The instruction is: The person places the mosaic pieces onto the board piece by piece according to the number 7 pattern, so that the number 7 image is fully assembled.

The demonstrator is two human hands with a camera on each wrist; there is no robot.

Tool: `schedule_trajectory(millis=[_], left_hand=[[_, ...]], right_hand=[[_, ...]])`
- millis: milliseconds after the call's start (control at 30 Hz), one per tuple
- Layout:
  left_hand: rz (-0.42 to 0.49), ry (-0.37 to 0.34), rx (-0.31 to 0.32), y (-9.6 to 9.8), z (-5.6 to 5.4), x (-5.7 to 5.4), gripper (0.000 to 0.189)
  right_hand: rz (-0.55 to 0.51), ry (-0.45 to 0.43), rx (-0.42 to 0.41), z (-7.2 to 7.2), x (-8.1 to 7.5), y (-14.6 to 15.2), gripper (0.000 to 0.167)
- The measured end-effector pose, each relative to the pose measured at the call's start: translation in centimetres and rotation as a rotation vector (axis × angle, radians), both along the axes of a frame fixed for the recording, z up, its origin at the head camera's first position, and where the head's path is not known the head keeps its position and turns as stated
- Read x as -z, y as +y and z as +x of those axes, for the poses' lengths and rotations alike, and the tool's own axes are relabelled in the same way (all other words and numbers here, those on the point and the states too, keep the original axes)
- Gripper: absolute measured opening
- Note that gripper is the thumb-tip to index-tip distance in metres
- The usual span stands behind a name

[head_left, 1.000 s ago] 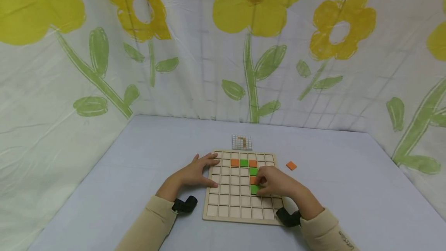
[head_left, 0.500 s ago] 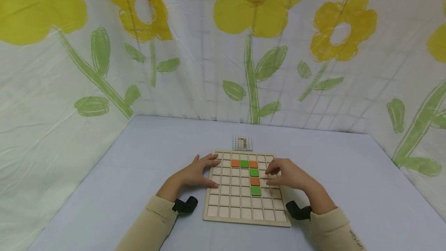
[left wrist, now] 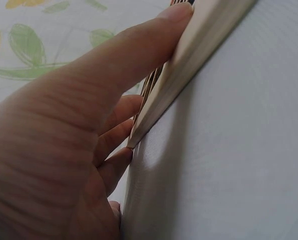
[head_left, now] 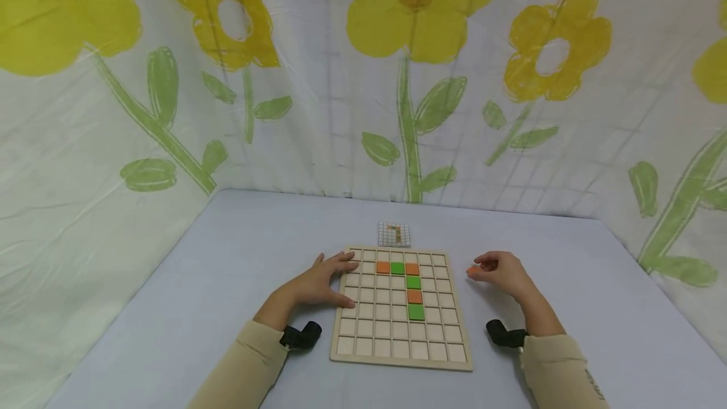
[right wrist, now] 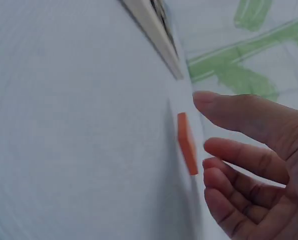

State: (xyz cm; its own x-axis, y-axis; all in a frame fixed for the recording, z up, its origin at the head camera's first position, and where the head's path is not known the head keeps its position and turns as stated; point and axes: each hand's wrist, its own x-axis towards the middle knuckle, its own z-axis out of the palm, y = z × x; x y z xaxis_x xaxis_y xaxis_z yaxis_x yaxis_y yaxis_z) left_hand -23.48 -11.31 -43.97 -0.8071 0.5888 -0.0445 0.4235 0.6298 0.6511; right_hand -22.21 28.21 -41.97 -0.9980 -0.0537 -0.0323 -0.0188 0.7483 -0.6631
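Observation:
A wooden grid board (head_left: 392,347) lies on the table with orange and green square tiles set in its cells. Three tiles form a row near the top, and below the right-hand orange tile (head_left: 411,268) a column runs down to a green tile (head_left: 416,312). My left hand (head_left: 312,283) rests on the board's left edge, thumb and fingers spread apart. Off the board's right side, my right hand (head_left: 502,273) hovers at a loose orange tile (right wrist: 187,145). In the right wrist view its thumb and bent fingers stand apart, with the tile just beyond the fingertips.
A small card (head_left: 394,234) printed with a coloured grid pattern lies just behind the board. The table (head_left: 272,232) has a pale cover, and a flower-printed curtain (head_left: 318,112) hangs behind it.
My right hand has moved off the green tile at the column's bottom, going right and away from me to the loose orange tile. The left hand stays on the board's edge.

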Motion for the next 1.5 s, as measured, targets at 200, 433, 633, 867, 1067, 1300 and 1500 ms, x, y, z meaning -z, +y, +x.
schedule_trajectory(millis=[200,433,633,867,1067,1300,1500], left_hand=[[0.002,-0.006,0.004,0.1,0.1,-0.2,0.082],[0.0,-0.003,0.002,0.1,0.1,-0.2,0.082],[0.004,-0.014,-0.007,0.0,0.2,-0.2,0.082],[-0.007,-0.02,-0.018,0.2,0.2,-0.3,0.081],[-0.002,-0.019,-0.012,0.1,0.3,-0.3,0.081],[-0.003,-0.02,-0.018,0.0,0.3,-0.4,0.081],[-0.01,-0.01,-0.013,0.0,0.2,-0.3,0.08]], right_hand=[[0.032,-0.014,0.029,0.0,0.6,0.2,0.03],[0.023,-0.004,0.019,0.0,0.6,0.3,0.029],[0.067,-0.005,-0.002,0.1,0.2,0.5,0.03],[0.098,-0.005,-0.05,0.1,-0.3,0.4,0.026],[0.079,0.019,-0.133,0.7,-1.1,-1.4,0.023],[0.082,0.004,-0.265,2.3,-1.9,-4.3,0.021],[0.056,0.013,-0.374,3.7,-2.7,-6.2,0.02]])
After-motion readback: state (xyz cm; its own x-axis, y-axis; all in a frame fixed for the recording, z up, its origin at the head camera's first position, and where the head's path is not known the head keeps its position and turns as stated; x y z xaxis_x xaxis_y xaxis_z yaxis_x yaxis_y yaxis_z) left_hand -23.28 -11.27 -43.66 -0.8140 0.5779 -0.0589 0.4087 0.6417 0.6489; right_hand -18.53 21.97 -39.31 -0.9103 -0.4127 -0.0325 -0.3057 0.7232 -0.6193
